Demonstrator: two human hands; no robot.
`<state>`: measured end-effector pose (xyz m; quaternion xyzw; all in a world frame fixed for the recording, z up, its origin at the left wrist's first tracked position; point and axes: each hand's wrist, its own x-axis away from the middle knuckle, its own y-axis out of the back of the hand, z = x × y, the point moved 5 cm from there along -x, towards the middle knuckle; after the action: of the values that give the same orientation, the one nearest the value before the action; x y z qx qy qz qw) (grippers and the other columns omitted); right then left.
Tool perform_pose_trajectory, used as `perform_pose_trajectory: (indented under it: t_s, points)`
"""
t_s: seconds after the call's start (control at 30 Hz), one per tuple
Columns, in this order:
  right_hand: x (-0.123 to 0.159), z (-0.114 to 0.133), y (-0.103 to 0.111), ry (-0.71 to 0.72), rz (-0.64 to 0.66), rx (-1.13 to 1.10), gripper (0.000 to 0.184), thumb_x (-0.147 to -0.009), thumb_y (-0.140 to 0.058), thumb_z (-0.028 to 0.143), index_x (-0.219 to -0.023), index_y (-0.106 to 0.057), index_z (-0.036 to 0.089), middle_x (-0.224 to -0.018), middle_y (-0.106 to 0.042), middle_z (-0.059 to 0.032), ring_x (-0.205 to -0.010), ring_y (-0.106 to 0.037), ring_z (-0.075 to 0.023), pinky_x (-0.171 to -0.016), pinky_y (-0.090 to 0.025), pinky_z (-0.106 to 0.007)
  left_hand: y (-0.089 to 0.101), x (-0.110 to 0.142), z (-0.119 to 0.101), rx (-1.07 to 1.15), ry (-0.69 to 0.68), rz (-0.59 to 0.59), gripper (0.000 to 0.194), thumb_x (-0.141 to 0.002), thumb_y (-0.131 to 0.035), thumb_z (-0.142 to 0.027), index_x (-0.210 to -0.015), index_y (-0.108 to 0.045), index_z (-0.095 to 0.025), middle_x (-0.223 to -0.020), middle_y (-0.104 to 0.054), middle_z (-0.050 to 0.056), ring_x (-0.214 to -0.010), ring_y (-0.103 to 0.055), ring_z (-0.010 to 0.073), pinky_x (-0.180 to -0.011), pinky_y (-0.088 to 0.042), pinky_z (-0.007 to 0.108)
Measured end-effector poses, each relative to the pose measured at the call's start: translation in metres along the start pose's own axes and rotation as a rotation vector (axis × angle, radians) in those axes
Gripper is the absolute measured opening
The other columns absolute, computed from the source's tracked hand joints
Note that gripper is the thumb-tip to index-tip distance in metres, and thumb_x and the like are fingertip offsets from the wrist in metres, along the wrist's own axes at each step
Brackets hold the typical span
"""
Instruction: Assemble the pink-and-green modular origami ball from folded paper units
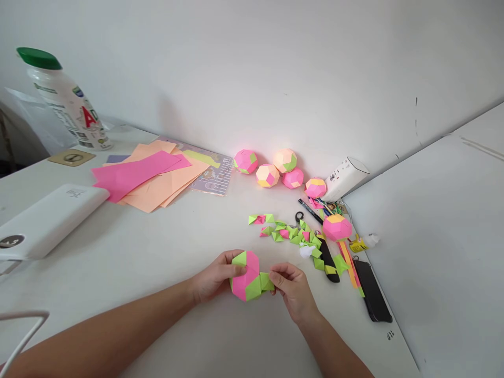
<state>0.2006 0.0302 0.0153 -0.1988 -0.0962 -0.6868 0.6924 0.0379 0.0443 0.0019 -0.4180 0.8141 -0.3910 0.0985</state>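
Note:
A pink and green folded-paper ball (247, 278) is held above the near part of the table. My left hand (218, 274) grips it from the left, thumb across its pink face. At its right side a small green folded-paper piece (266, 282) sticks out against the ball. My right hand (292, 291) pinches the outer end of that piece between thumb and fingertips. Beyond the hands, several small green and pink folded pieces (281, 233) lie in a loose cluster. Whether the held piece is tucked into the ball I cannot tell.
Several finished paper balls (268, 176) stand along the wall, and another ball (337, 227) sits at the right. A utility knife (328, 260), glue bottle (363, 242) and phone (372, 291) lie rightward. Paper sheets (149, 178), a power bank (51, 220) and bottle (66, 102) are leftward.

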Motion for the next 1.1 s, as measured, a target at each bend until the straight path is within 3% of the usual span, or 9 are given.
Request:
perform_pose_trajectory:
  t_s: [0.2, 0.4, 0.57, 0.7, 0.87, 1.1]
  points:
    - [0.003, 0.003, 0.001, 0.035, -0.036, 0.029, 0.029, -0.054, -0.084, 0.035, -0.069, -0.069, 0.016, -0.058, -0.061, 0.0014, -0.054, -0.053, -0.0110, -0.047, -0.043, -0.023, -0.006, 0.002, -0.003, -0.142, -0.011, 0.082, 0.021, -0.071, -0.072, -0.031, -0.078, -0.063, -0.014, -0.074, -0.066, 0.005, -0.070, -0.062, 0.0199, -0.063, -0.046, 0.030]
    - [0.005, 0.007, -0.004, 0.100, 0.026, 0.047, 0.025, -0.057, -0.083, 0.035, -0.068, -0.069, 0.017, -0.056, -0.063, 0.0009, -0.049, -0.055, -0.0118, -0.047, -0.046, -0.025, -0.018, 0.005, -0.008, -0.295, 0.018, 0.211, 0.018, -0.066, -0.075, -0.027, -0.071, -0.066, -0.013, -0.066, -0.060, 0.001, -0.064, -0.053, 0.0147, -0.060, -0.041, 0.026]
    - [0.004, 0.007, -0.005, 0.168, 0.072, 0.080, 0.021, -0.064, -0.079, 0.036, -0.072, -0.070, 0.019, -0.059, -0.064, 0.0006, -0.053, -0.057, -0.0127, -0.050, -0.050, -0.026, -0.012, 0.004, -0.006, -0.306, 0.030, 0.170, 0.021, -0.063, -0.076, -0.026, -0.060, -0.060, -0.013, -0.057, -0.047, -0.003, -0.056, -0.043, 0.0107, -0.053, -0.033, 0.024]
    - [0.005, 0.008, -0.006, 0.219, 0.147, 0.138, 0.018, -0.071, -0.074, 0.038, -0.080, -0.072, 0.021, -0.068, -0.067, -0.0002, -0.063, -0.060, -0.0124, -0.061, -0.051, -0.026, -0.006, 0.003, -0.003, -0.241, 0.053, 0.111, 0.030, -0.059, -0.077, -0.025, -0.051, -0.050, -0.014, -0.051, -0.039, -0.006, -0.051, -0.036, 0.0081, -0.050, -0.028, 0.023]
    - [0.007, 0.008, -0.010, 0.240, 0.270, 0.204, 0.021, -0.075, -0.071, 0.037, -0.091, -0.072, 0.023, -0.076, -0.068, -0.0012, -0.068, -0.059, -0.0125, -0.064, -0.049, -0.025, -0.003, 0.002, -0.001, -0.170, 0.077, 0.082, 0.028, -0.056, -0.078, -0.025, -0.053, -0.053, -0.013, -0.051, -0.044, -0.004, -0.050, -0.040, 0.0090, -0.050, -0.031, 0.023]
    - [0.007, 0.007, -0.009, 0.194, 0.280, 0.187, 0.025, -0.072, -0.073, 0.039, -0.091, -0.072, 0.021, -0.073, -0.068, -0.0027, -0.066, -0.060, -0.0146, -0.062, -0.050, -0.028, -0.001, 0.002, -0.001, -0.139, 0.084, 0.099, 0.023, -0.057, -0.078, -0.026, -0.059, -0.060, -0.013, -0.056, -0.051, -0.001, -0.054, -0.047, 0.0115, -0.054, -0.037, 0.024]
